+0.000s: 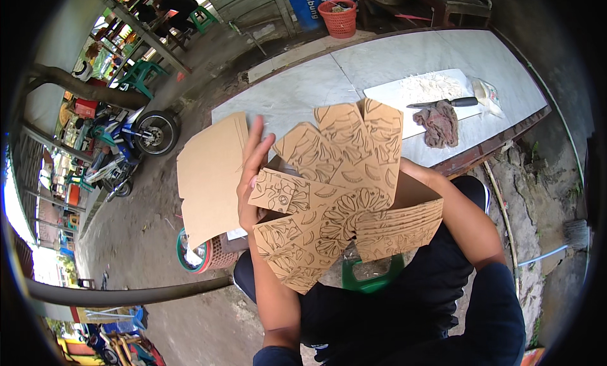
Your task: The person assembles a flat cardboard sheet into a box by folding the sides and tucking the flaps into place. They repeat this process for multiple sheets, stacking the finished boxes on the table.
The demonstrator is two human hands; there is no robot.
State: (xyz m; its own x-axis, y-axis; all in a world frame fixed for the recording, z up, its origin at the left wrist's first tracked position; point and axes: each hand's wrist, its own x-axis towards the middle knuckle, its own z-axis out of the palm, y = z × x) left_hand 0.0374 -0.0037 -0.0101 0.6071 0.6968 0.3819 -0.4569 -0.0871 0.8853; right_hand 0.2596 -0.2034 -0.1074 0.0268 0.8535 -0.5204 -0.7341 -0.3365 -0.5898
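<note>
In front of me, above my lap, is a stack of brown cardboard food boxes (341, 198) with dark printed leaf patterns. Their flaps stand spread, and layered edges show on the right side. My left hand (250, 176) is at the left edge against a small flap, its fingers stretched up and apart. My right hand (414, 171) reaches behind the right side and supports the boxes; its fingers are hidden. Plain brown cardboard sheets (212, 176) lie just left of my left hand.
A white-tiled table (291, 100) bears a white board (386, 91) with pale shreds, a knife (465, 102), a crumpled cloth (437, 124) and a plastic bag (487, 97). Red baskets stand beyond the table (338, 18) and left of my lap (221, 252). A motorcycle (152, 135) is parked left.
</note>
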